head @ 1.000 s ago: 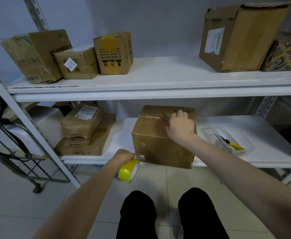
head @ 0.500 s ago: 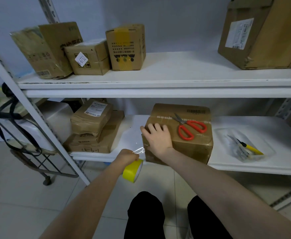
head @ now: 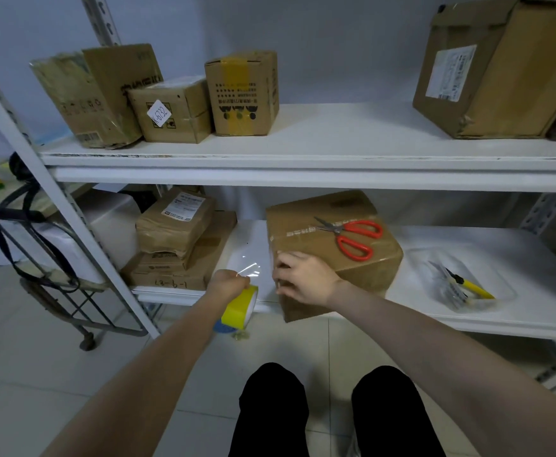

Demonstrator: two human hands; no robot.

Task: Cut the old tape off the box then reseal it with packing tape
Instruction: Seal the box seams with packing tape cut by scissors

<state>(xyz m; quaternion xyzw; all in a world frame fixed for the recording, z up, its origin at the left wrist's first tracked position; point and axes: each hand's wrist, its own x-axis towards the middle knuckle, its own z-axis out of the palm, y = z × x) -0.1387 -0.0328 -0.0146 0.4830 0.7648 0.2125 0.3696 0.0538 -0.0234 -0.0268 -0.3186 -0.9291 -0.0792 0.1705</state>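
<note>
On the lower shelf (head: pixel 435 311), toward its front edge and left of middle, sits the cardboard box (head: pixel 306 225), its near corner hanging past the shelf's lip. It is the box being worked on, and it looks turned a little since a second ago, with its left side now facing the open stretch of shelf.

Over the box's near left corner lies the right hand (head: pixel 303 278). A second ago it was closed round the scissors on the lid. Now it has let them go, and its fingers (head: pixel 281 268) are bent lightly over the left edge, pressing on the cardboard rather than gripping anything. Whether a tape end lies under them I cannot tell. Just off the shelf's front edge, the left hand (head: pixel 230 283) has its fingers wrapped tight round the tape roll (head: pixel 238 308), which is now drawn away from the box to the left.

Red-handled scissors (head: pixel 352 237) rest loose on the lid, blades toward the back left. Between roll and box a clear tape strip (head: pixel 250 268) is stretched, catching the light.

Taken together, the cutting stage looks finished and resealing has begun. The next move probably calls for carrying the roll over the seam while the right hand keeps the start anchored. The scissors lie on that seam, so they may have to move first, and slack tape could fold onto itself.
</note>
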